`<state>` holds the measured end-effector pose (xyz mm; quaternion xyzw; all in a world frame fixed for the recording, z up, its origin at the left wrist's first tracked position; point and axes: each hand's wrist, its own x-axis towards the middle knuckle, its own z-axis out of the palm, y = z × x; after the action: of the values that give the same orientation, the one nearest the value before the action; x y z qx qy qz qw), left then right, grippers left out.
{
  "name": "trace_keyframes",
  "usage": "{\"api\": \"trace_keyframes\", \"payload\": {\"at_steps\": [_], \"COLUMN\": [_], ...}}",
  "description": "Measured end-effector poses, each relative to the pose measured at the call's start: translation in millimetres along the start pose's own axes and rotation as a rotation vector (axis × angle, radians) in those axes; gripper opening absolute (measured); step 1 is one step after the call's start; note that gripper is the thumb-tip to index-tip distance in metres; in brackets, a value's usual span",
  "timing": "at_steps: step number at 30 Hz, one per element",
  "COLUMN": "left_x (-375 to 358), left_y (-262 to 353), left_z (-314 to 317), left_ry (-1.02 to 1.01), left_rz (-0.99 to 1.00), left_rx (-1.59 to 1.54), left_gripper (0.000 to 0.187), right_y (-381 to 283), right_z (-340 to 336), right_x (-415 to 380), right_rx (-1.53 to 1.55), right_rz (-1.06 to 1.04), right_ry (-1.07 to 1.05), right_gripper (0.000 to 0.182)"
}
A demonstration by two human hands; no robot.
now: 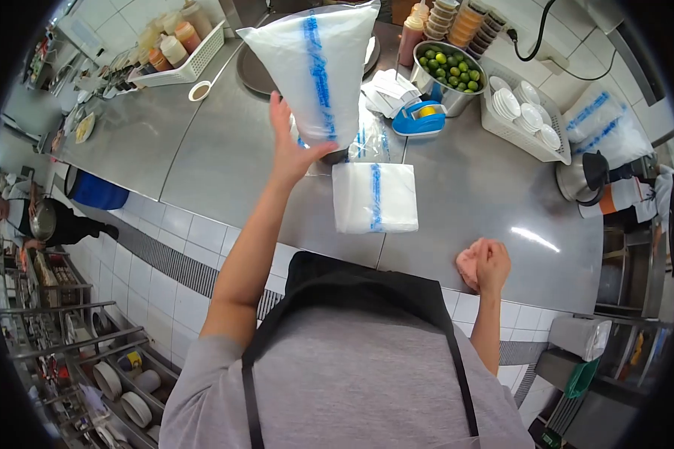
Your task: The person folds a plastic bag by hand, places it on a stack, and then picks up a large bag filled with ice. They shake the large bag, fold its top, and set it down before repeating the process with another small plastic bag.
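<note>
My left hand (292,146) is at the lower part of a tall white plastic-wrapped pack (326,71) with a blue printed stripe, its thumb across the front and fingers along the left side. Just below it, a smaller square white pack (393,198) with the same blue stripe lies on the steel counter (445,183). Crumpled clear wrapping with blue print (371,135) sits behind the small pack. My right hand (493,262) is closed around a pink cloth (469,265) at the counter's near right edge.
Along the back stand a metal pot of limes (448,69), a blue tape dispenser (419,118), sauce bottles (412,37) and a basket of white dishes (520,112). A steel jug (580,179) is at right. Far left, a person (49,218) holds a pan.
</note>
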<state>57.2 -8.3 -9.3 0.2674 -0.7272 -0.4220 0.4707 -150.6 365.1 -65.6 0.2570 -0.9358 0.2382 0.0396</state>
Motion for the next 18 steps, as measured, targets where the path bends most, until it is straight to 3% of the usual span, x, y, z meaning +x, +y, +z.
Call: {"api": "trace_keyframes", "payload": {"at_steps": [1,2,5,7,11,13,14,16,18], "left_x": [11,20,29,23,8,3,0,-11,-39], "left_y": [3,6,2,5,11,14,13,12,28], "left_z": [8,12,11,10,8,8,13,12,1], "left_ry": [-0.030,-0.054,-0.062,-0.055,-0.047,-0.088,-0.090,0.116,0.188], "left_rz": [0.045,0.090,0.110,0.089,0.052,0.028,0.030,0.138,0.335], "left_rx": [-0.073,-0.143,0.095,0.026,0.002,-0.030,-0.037,0.112,0.390], "left_gripper": [0.104,0.102,0.090,0.090,0.092,0.097,0.097,0.104,0.090], "right_y": [-11,-15,-39,-74,-132,-145,-147,-158,-165], "right_z": [1,8,28,29,26,38,44,60,69], "right_x": [10,18,38,46,67,72,73,79,71], "right_rx": [0.173,0.186,0.068,-0.043,0.276,0.518,0.512,0.400,0.438], "right_rz": [0.079,0.062,-0.123,-0.613,-0.853,-0.939,-0.937,-1.244,-1.332], "right_ry": [-0.215,-0.223,-0.322,0.076,0.100,-0.564,-0.561,-0.683,-0.690], "right_gripper": [0.014,0.014,0.011,0.008,0.011,0.016,0.016,0.021,0.024]}}
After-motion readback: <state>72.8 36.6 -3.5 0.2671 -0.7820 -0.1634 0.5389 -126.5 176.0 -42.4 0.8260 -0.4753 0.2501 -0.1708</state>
